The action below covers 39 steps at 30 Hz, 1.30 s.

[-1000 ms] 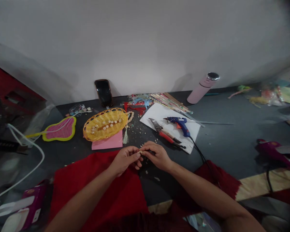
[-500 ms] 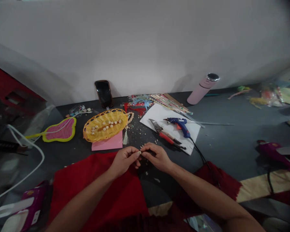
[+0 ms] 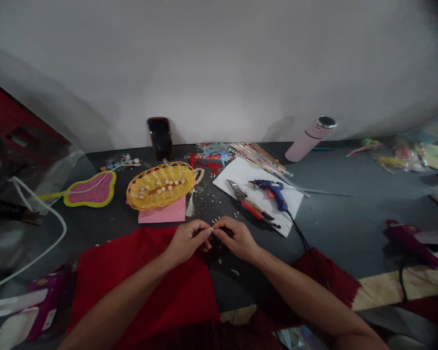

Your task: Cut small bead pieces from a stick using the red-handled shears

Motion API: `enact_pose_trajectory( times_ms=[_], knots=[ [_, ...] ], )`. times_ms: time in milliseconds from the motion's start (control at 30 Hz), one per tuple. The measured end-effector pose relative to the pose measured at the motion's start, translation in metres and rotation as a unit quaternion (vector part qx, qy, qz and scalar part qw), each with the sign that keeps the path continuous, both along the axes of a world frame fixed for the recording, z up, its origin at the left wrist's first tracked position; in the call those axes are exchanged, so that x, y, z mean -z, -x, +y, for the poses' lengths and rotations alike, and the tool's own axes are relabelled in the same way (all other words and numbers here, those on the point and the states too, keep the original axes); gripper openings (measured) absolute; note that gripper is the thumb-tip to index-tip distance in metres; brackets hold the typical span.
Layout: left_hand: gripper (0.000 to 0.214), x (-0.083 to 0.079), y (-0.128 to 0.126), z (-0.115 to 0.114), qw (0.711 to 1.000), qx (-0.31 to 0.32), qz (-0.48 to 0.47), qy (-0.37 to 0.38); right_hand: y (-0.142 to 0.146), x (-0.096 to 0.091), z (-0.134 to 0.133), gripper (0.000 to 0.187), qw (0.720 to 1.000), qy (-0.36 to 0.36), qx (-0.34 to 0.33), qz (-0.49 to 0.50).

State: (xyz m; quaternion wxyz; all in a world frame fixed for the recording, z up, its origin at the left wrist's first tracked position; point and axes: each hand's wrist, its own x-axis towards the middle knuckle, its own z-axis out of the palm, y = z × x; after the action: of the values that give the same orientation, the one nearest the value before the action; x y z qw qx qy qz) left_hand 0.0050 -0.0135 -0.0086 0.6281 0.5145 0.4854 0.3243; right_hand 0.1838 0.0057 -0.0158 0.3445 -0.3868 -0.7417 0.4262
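Observation:
Fingertips of my left hand [image 3: 190,239] and my right hand [image 3: 237,237] meet over the table, pinching a tiny pale piece [image 3: 212,229] between them. It looks like one of the small pale bits strewn over the dark tabletop, but it is too small to name. A red cloth [image 3: 146,277] lies beneath my left forearm. Just beyond my hands are loose pale bits [image 3: 215,219] and a cream tassel [image 3: 190,205] joined to a loop of beads [image 3: 199,176]. To the upper left, a yellow wicker basket [image 3: 135,194] holds several pale flower-like beads.
Right of my hands, red-handled pruning shears [image 3: 250,204] and a blue glue gun [image 3: 273,189] lie on white paper [image 3: 237,167]. A pink bottle [image 3: 308,141] and a phone [image 3: 160,138] stand by the wall. A pink-and-yellow fan-shaped piece [image 3: 91,190] lies left. The glue gun's cord [image 3: 302,233] trails toward the front edge.
The view has shifted slightly. Both hands stay together in nearly the same pose, with the tiny piece still pinched between the fingertips. Nothing else on the table has visibly moved.

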Motion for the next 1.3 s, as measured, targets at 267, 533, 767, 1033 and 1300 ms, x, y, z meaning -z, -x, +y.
enact_pose_trajectory(
  times_ms=[267, 533, 767, 1033, 1300],
  knots=[
    [0.024, -0.0007, 0.0008, -0.0008, 0.997, 0.035, 0.059, -0.040, -0.0006, -0.0047, -0.0006, 0.019, 1.000, 0.015, -0.005, -0.023],
    [0.023, -0.0017, -0.0016, -0.0002, 0.990, -0.027, 0.093, -0.100, -0.0017, -0.0012, 0.0024, 0.026, 0.987, 0.151, 0.023, 0.045],
    [0.018, -0.0057, -0.0010, -0.0021, 0.965, -0.047, 0.171, -0.192, 0.0015, -0.0034, 0.0024, 0.034, 0.961, 0.246, 0.013, 0.123],
    [0.014, -0.0059, -0.0021, -0.0018, 0.957, -0.026, 0.196, -0.212, 0.0030, -0.0073, 0.0005, 0.035, 0.964, 0.243, 0.016, 0.104],
    [0.014, -0.0005, -0.0032, -0.0026, 0.969, -0.033, 0.166, -0.181, 0.0034, -0.0014, -0.0004, 0.031, 0.972, 0.217, 0.022, 0.083]
  ],
)
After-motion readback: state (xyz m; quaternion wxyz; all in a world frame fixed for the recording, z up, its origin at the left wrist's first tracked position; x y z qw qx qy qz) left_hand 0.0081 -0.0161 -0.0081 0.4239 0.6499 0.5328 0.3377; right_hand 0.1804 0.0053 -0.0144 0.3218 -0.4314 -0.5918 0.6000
